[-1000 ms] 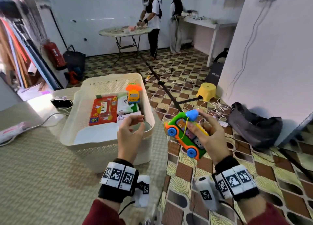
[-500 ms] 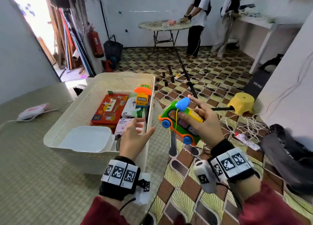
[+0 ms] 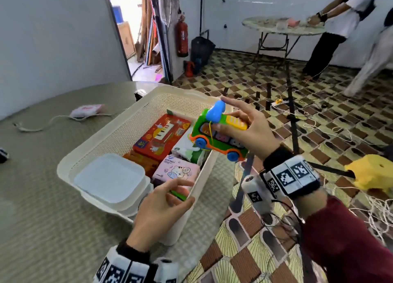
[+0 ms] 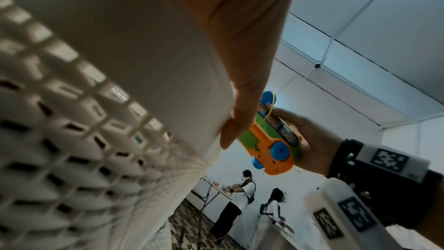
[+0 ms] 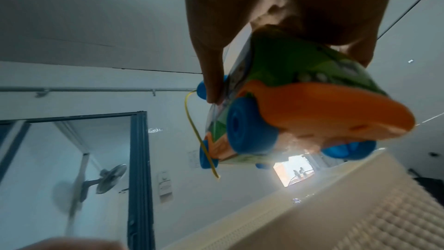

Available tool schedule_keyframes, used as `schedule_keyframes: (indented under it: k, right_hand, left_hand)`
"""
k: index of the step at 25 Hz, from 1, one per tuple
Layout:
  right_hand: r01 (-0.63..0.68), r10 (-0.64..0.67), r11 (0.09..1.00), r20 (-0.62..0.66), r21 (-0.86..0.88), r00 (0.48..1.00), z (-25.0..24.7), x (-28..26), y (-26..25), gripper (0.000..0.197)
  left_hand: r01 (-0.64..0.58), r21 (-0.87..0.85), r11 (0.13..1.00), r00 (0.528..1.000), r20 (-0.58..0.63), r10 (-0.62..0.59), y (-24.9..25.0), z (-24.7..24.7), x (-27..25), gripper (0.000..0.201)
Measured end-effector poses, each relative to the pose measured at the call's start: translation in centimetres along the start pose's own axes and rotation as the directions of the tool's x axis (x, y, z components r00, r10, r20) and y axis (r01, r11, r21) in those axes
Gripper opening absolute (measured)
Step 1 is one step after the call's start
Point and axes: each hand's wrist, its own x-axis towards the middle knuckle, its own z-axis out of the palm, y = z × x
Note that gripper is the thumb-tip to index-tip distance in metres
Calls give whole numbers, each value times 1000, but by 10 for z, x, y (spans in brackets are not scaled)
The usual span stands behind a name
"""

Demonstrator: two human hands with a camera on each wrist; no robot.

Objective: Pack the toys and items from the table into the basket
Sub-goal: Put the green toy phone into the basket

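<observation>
1. A white pouch (image 3: pixel 87 110) with a cord is lying far left on the table (image 3: pixel 42 219), its pink print too blurred to read.
2. The cream basket (image 3: pixel 102 138) is sitting on the table near its right edge, with a white lidded box (image 3: pixel 108 177) filling the near left corner.
3. The left hand (image 3: pixel 161 206) is resting at the basket's near right rim, thumb lying against the outer wall and fingers loosely extended over the inside, grasping nothing.
4. A red toy keyboard tin (image 3: pixel 161 137) is lying flat in the middle of the basket; its small lettering cannot be read.
5. A pink tissue pack (image 3: pixel 176 171) is sitting just beside the tin, showing a sleeping cat, "ZZZ" and what looks like "SOFT PACK".
6. The right hand (image 3: pixel 244 131) is grasping a green and orange toy bus (image 3: pixel 214 140) with blue wheels, fingers curled around its roof and yellow handset, holding it in the air over the basket's right rim.
</observation>
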Motion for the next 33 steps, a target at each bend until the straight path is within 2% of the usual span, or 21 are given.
schedule_keyframes:
  k: [3, 5, 8, 9, 10, 11, 12, 13, 14, 15, 17, 19, 22, 25, 26, 30, 32, 33]
  right_hand:
    - [102, -84, 992, 209, -76, 974, 2, 41, -6, 66]
    - [208, -135, 965, 382, -157, 914, 7, 70, -8, 67]
    - [409, -160, 878, 653, -249, 741, 22, 108, -7, 69]
    - [473, -155, 841, 722, -263, 675, 29, 119, -5, 69]
    - [522, -154, 817, 778, -246, 609, 35, 126, -2, 69]
    - [556, -153, 807, 838, -200, 524, 43, 133, 1, 69]
    - [586, -162, 798, 887, -139, 432, 50, 139, 4, 68]
    - [623, -178, 778, 919, -87, 352, 55, 146, 7, 67]
    - [662, -191, 748, 940, -48, 283, 61, 152, 10, 65]
    - [697, -202, 717, 954, -9, 220, 66, 156, 12, 64]
    - [741, -198, 669, 975, 58, 103, 75, 164, 15, 63]
    - [785, -136, 616, 990, 65, 24, 84, 165, 16, 65]
    - [864, -58, 490, 994, 113, -97, 100, 163, 21, 66]
    - [902, 22, 395, 979, 177, -201, 116, 161, 26, 67]
    - [903, 63, 385, 970, 192, -233, 120, 160, 30, 67]
    - [854, 177, 432, 902, 289, -394, 125, 160, 45, 64]
    - [813, 197, 499, 874, 301, -445, 125, 168, 41, 61]
    - [794, 207, 538, 868, 284, -451, 126, 172, 37, 60]
  left_hand:
    - [9, -29, 1000, 1000, -1, -9, 5, -1, -2, 27]
    - [11, -23, 1000, 999, -31, -11, 8, 0, -1, 24]
    - [58, -40, 997, 995, -76, -61, 17, 3, -3, 14]
    - [71, -61, 996, 990, -119, -78, 19, 5, -4, 13]
    - [65, -63, 996, 973, -216, -77, 20, 7, -4, 16]
    - [67, -64, 996, 920, -383, -86, 19, 10, -4, 17]
    - [86, -14, 996, 819, -568, -79, 16, 13, -4, 12]
    - [145, 84, 986, 697, -716, -41, 13, 15, -3, 8]
    - [259, 184, 948, 585, -811, -3, 12, 18, -1, 11]
    - [373, 226, 900, 499, -867, 10, 7, 21, -1, 20]
    - [530, 107, 841, 342, -935, -96, 3, 26, -2, 32]
    - [543, -97, 834, 239, -934, -264, 5, 30, -3, 48]
    - [523, -208, 826, 154, -931, -332, 6, 35, -2, 64]
    - [510, -261, 820, 69, -937, -342, 7, 36, -3, 65]
    - [508, -265, 819, 59, -938, -341, 9, 36, -3, 66]
    - [503, -263, 823, 35, -945, -324, 4, 38, -3, 67]
    - [488, -281, 827, 23, -942, -334, 2, 38, -3, 68]
    - [489, -288, 823, 13, -941, -337, 1, 39, -3, 68]
